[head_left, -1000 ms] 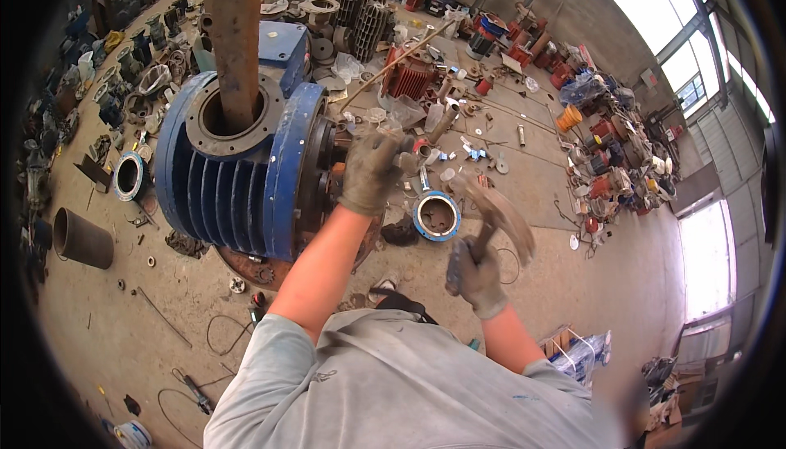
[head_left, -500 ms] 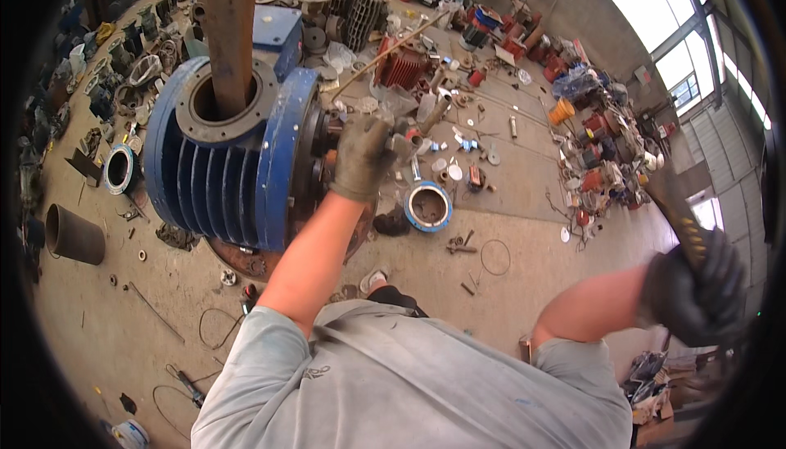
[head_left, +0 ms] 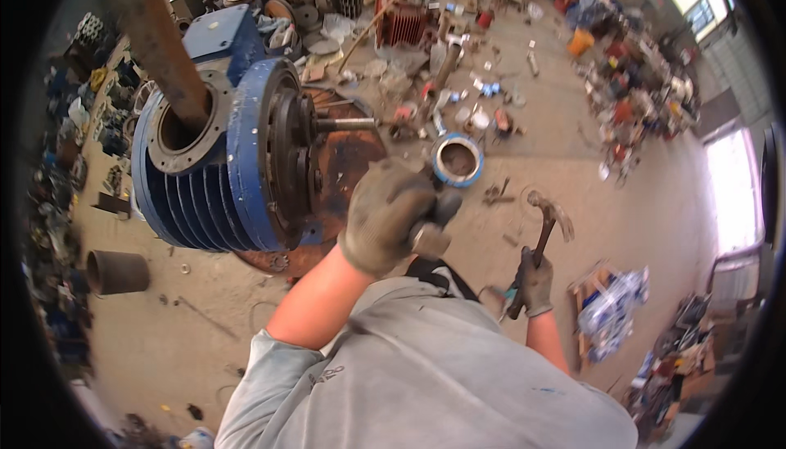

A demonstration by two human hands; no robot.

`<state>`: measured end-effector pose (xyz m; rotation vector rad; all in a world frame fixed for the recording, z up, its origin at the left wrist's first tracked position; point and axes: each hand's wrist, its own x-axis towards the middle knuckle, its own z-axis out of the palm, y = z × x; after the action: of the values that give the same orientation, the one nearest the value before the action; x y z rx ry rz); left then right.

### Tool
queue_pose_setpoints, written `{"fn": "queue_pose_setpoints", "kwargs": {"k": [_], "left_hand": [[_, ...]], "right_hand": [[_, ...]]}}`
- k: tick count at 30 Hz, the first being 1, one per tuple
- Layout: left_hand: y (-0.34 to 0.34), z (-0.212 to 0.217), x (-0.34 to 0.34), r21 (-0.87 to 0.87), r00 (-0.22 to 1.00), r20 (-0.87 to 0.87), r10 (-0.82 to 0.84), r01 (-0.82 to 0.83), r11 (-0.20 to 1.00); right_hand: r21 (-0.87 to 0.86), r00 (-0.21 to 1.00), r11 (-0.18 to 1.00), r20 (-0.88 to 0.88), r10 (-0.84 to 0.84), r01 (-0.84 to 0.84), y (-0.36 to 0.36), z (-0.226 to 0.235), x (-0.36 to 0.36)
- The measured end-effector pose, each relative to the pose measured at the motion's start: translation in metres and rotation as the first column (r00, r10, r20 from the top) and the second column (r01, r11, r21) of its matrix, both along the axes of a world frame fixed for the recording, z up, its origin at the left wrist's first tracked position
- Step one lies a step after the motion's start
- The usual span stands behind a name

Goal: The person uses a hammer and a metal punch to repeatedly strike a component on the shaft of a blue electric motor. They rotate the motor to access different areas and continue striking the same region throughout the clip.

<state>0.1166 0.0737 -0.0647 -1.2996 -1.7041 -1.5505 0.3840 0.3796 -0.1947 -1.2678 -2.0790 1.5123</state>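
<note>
In the head view, the gloved left hand (head_left: 391, 218) is clenched around a short metal tool (head_left: 431, 236) whose kind cannot be told, and it sits just to the right of the blue electric motor (head_left: 225, 166), near the motor's open end. From that end a steel shaft (head_left: 344, 124) points rightward, its long axis roughly level and passing just above the left hand. The gloved right hand (head_left: 534, 284) is well apart to the right and lower, gripping the dark handle of a hammer (head_left: 544, 232) whose head stands up and tilts away from the motor; the left hand is plainly the nearer of the two to the shaft. A rusty pole (head_left: 160, 36) rises out of the motor's top opening. The motor stands on a rusty round plate (head_left: 348, 154) on the concrete floor (head_left: 639, 203), with a blue-rimmed ring (head_left: 458, 159) just beyond the left hand. The workshop around is strewn with motor parts, and a window (head_left: 729, 191) glares at the right.
</note>
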Motion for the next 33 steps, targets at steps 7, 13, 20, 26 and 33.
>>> {"fn": "queue_pose_setpoints", "kwargs": {"k": [7,13,20,26,33], "left_hand": [[-0.099,-0.017,0.058,0.103,0.634,0.763,0.127,-0.312,0.945],[-0.131,0.015,0.026,-0.038,0.613,0.666,0.426,-0.542,0.84],[-0.144,0.019,-0.002,-0.499,0.461,0.324,0.826,-0.659,0.563],[-0.119,0.015,-0.016,-0.521,0.414,0.403,0.816,-0.63,0.576],[-0.121,0.011,-0.014,-0.567,0.391,0.251,0.886,-0.682,0.462]], "right_hand": [[-0.074,0.969,0.993,0.223,0.102,-0.088,-0.021,-0.067,-0.01],[-0.115,0.886,0.915,0.229,0.403,-0.387,-0.018,-0.125,-0.047],[0.361,0.729,0.674,0.025,0.684,-0.644,-0.017,-0.102,-0.172],[0.417,0.644,0.555,0.103,0.758,-0.72,-0.033,-0.117,-0.248],[0.464,0.629,0.483,0.236,0.74,-0.742,-0.046,-0.118,-0.285]]}}
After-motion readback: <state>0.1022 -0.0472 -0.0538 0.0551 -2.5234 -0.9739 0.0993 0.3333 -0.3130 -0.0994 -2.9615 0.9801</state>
